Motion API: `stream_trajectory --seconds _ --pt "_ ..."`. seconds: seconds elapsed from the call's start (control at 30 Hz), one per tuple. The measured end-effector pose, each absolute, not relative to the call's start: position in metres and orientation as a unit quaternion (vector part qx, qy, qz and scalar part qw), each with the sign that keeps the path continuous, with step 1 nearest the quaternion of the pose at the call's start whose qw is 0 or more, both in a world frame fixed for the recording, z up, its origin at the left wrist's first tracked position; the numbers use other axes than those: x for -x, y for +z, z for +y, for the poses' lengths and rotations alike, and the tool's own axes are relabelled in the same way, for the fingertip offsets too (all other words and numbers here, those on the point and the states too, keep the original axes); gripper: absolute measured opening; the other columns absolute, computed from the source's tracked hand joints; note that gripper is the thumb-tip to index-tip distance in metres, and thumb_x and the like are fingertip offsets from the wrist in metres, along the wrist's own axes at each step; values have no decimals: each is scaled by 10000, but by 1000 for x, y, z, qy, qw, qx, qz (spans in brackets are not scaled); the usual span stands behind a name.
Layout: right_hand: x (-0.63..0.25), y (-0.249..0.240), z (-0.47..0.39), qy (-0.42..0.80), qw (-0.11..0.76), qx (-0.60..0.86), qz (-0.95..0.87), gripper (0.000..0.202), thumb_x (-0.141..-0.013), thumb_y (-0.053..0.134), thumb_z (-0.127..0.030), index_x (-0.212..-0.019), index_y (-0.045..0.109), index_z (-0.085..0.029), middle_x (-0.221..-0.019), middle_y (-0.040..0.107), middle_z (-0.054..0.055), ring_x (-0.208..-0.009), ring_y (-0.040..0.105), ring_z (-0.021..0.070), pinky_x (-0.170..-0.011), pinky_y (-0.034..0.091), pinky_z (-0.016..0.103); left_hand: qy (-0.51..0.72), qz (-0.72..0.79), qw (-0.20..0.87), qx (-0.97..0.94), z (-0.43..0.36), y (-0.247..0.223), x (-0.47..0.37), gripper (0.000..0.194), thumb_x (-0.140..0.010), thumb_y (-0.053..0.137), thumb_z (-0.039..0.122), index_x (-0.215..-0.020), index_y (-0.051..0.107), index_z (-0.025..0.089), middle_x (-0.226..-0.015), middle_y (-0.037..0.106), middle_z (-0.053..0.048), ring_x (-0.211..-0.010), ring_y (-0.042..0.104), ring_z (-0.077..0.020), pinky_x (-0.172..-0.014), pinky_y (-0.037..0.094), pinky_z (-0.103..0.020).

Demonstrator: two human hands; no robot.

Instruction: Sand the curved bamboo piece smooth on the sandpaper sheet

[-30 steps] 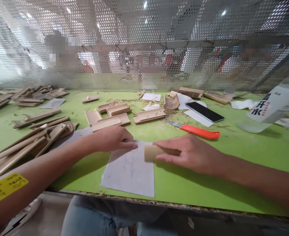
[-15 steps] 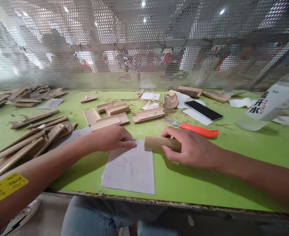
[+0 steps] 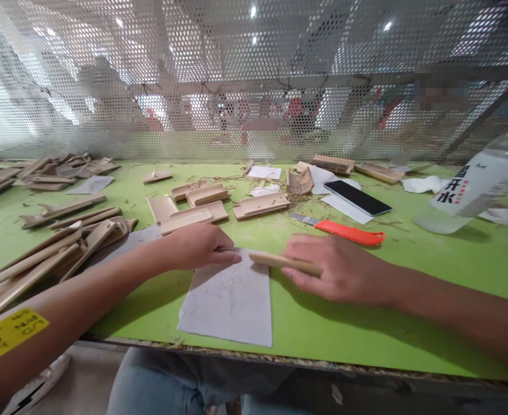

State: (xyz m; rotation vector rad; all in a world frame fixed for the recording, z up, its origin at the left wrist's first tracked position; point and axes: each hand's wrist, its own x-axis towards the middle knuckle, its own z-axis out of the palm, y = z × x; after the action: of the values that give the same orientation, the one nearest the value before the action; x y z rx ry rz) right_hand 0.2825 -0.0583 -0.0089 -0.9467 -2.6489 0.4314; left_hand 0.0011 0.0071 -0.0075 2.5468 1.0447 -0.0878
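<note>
My right hand [image 3: 329, 268] grips a bamboo piece [image 3: 271, 261], which points left with its narrow edge toward me. Its free end is over the upper right corner of a whitish-grey sheet of paper [image 3: 226, 308] lying on the table. My left hand [image 3: 202, 248] is closed at the sheet's upper left corner, its thumb along the top edge and holding it down. Its curled fingertips are partly hidden. Just beyond my right hand lies a knife [image 3: 349, 232] with an orange handle and its blade out.
Several split bamboo pieces [image 3: 208, 193] lie ahead, with more piled at the left [image 3: 50, 253]. A black phone [image 3: 357, 196] rests on white paper beyond the knife. A tilted plastic bottle [image 3: 470, 184] stands at the right. Perforated metal mesh [image 3: 254, 109] rises behind the green table [image 3: 344, 334].
My right hand has rolled the bamboo piece from its broad rounded face to its narrow edge. My left hand keeps its place on the sheet.
</note>
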Motion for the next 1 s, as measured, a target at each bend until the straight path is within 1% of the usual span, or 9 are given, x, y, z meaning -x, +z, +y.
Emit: stream_trajectory --seconds 0.13,0.23,0.3,0.4,0.47,0.6,0.73,0.9,1.0 --pt "-280 -5 -61 211 126 292 -924 227 -1005 517 -305 -948 701 -186 -806 623 17 -686 534 143 -629 390 291 -39 374 198 -905 6 -5 -2 501 -980 498 552 -633 512 191 -553 471 32 -512 376 -105 -521 203 -306" --pt "-279 -7 -58 190 146 366 -899 222 -993 531 -318 -886 676 -188 -789 640 21 -699 557 162 -645 396 306 -32 382 200 -902 7 -7 -2 514 -977 495 568 -627 504 191 -537 446 37 -496 365 -102 -523 199 -305" --pt "-280 -9 -57 200 144 377 -893 210 -980 542 -316 -870 666 -188 -770 640 18 -679 554 161 -629 388 304 -34 380 204 -901 7 -8 -1 517 -973 498 575 -627 508 190 -536 440 38 -495 365 -102 -522 197 -301" --pt "-282 -9 -54 289 106 331 -892 182 -964 566 -326 -924 687 -195 -799 666 10 -671 565 151 -612 400 285 -39 372 219 -901 8 -8 0 508 -971 504 571 -641 536 188 -560 478 30 -508 382 -105 -522 203 -294" --pt "-283 -8 -51 325 94 351 -873 204 -963 575 -358 -926 689 -194 -786 665 5 -659 566 149 -585 400 275 -37 372 221 -901 8 -7 1 508 -973 503 571 -644 543 186 -566 483 28 -510 380 -105 -522 202 -293" --pt "-284 -6 -47 292 117 437 -843 240 -960 580 -393 -883 676 -187 -731 639 3 -618 548 150 -538 371 270 -41 377 211 -901 9 -5 1 506 -984 500 557 -641 527 186 -549 450 36 -506 352 -100 -521 194 -298" --pt "-283 -5 -46 354 72 339 -869 215 -956 602 -393 -912 703 -209 -788 675 4 -674 585 159 -589 422 266 -45 365 203 -907 10 -4 3 494 -989 510 529 -632 503 187 -556 475 33 -512 356 -100 -521 193 -302" --pt "-283 -6 -42 294 110 372 -874 270 -993 565 -408 -897 707 -200 -787 675 19 -665 575 165 -593 410 284 -35 369 206 -906 11 -5 5 497 -992 497 534 -638 531 188 -548 466 33 -493 348 -105 -515 183 -304" --pt "-279 -5 -47 336 89 315 -883 208 -979 580 -352 -933 724 -208 -825 689 18 -692 594 162 -617 437 275 -28 361 210 -908 12 -7 6 507 -978 518 545 -617 506 189 -533 447 38 -486 341 -104 -519 176 -305"
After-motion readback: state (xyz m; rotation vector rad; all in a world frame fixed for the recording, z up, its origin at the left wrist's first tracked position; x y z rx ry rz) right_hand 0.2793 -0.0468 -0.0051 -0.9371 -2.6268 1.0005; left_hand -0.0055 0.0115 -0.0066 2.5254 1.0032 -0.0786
